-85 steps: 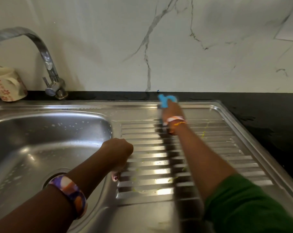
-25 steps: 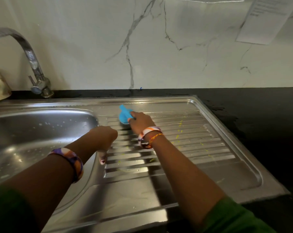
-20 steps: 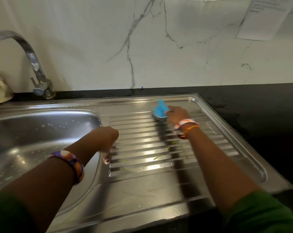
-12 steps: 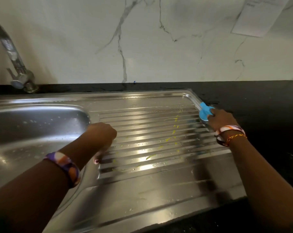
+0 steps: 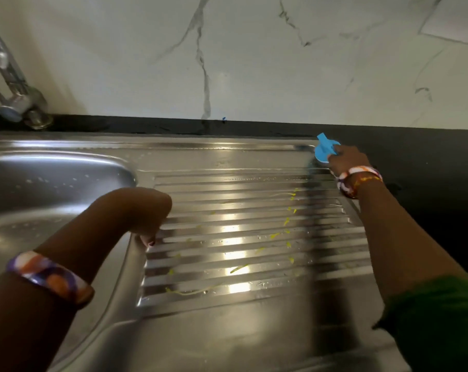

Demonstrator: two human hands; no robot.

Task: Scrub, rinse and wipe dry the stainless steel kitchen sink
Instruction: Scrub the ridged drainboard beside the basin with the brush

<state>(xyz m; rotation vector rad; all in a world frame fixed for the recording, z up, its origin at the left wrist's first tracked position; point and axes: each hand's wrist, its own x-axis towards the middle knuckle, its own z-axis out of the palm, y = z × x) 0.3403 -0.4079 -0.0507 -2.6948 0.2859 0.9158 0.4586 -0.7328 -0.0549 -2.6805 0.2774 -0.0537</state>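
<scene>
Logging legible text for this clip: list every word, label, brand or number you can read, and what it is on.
No text can be read.
Paper sheet on the marble wall, top right: nothing legible shows on it here.
Blue scrubber, tap, sink, wristbands: no lettering or brand visible.

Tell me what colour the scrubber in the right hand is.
Bright blue; the scrubber, gripped by the right hand, shows in the head view.
</scene>
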